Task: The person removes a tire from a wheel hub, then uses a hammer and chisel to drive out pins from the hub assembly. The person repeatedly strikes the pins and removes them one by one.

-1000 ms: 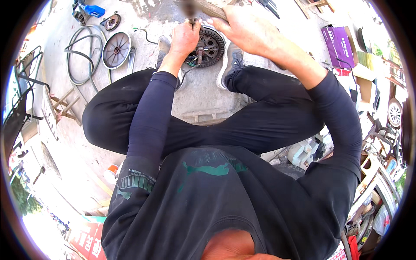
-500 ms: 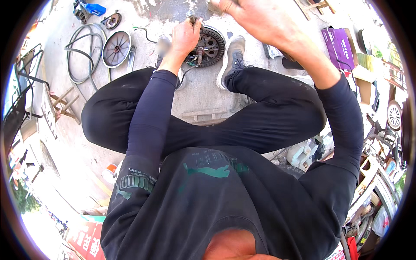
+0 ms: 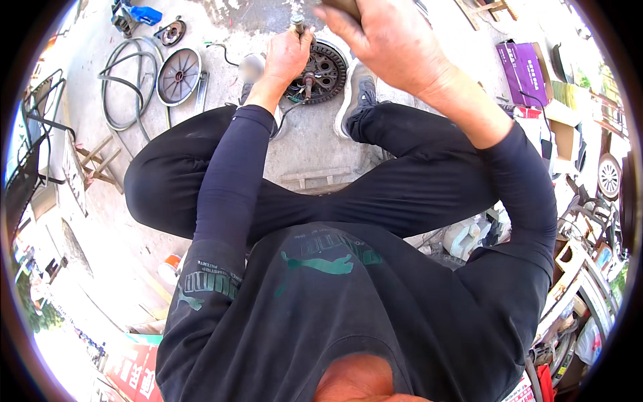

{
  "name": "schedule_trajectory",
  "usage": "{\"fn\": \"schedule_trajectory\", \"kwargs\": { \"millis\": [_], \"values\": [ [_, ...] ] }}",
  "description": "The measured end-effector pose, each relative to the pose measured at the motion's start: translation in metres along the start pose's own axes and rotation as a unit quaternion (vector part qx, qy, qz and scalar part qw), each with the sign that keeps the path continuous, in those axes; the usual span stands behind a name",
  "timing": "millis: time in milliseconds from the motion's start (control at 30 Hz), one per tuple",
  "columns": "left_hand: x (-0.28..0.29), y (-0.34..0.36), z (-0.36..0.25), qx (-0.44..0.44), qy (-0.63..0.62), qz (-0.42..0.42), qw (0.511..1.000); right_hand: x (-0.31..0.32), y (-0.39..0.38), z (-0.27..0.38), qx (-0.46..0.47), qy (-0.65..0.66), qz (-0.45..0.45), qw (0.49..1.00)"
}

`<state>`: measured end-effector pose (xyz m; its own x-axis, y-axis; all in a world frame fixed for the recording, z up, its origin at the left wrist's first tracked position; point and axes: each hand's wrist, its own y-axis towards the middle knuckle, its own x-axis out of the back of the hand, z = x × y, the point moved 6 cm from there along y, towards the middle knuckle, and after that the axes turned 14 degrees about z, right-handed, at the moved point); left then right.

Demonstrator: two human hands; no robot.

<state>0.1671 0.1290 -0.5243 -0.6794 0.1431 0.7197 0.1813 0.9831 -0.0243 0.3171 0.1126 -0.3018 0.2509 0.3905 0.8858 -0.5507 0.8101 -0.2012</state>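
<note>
On the ground between my shoes lies a round, dark, toothed part [image 3: 328,74] like a hub motor's stator, with an axle [image 3: 308,86] and a wire at its near side. My left hand [image 3: 287,55] is closed around a metal rod [image 3: 297,23] whose blunt end sticks up above the fist. Where the rod's lower end rests is hidden by the hand. Raised at the top, right of the rod, my right hand [image 3: 396,47] is closed on a brown, handle-like piece [image 3: 345,7]. The rest of that piece runs out of view.
To the left lie a spoked round cover [image 3: 179,77], a coiled grey hose [image 3: 107,94], a small wheel-like part [image 3: 172,33] and a blue-and-grey tool [image 3: 142,15]. On the right stand a purple box [image 3: 522,70] and piled scrap parts. A low wooden stool [image 3: 100,161] is at far left.
My right hand has shifted slightly left and down, and the brown piece in it now shows. My left hand keeps its grip on the rod in nearly the same place.
</note>
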Motion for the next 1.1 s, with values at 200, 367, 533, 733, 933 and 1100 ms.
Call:
{"fn": "schedule_trajectory", "kwargs": {
  "millis": [200,367,533,733,933,1100],
  "values": [
    [0.0,0.003,-0.002,-0.03,-0.033,-0.007,0.999,-0.005,0.001,-0.001,-0.075,-0.009,0.148,0.986],
    [0.002,0.004,-0.003,-0.019,-0.014,-0.004,1.0,0.019,-0.005,0.005,0.03,0.122,-0.111,0.986],
    [0.002,0.002,-0.002,-0.016,-0.016,-0.001,1.0,-0.007,0.004,-0.006,-0.045,0.045,0.084,0.994],
    [-0.002,0.003,-0.004,-0.018,0.007,0.0,1.0,-0.017,0.002,-0.007,-0.034,-0.042,0.05,0.997],
    [-0.004,0.007,0.0,0.025,-0.001,0.027,0.999,-0.008,0.004,-0.008,0.027,0.051,-0.023,0.998],
    [-0.005,0.004,-0.004,-0.026,-0.009,0.016,0.999,-0.017,-0.002,-0.014,-0.043,0.052,0.072,0.995]
  ]
}}
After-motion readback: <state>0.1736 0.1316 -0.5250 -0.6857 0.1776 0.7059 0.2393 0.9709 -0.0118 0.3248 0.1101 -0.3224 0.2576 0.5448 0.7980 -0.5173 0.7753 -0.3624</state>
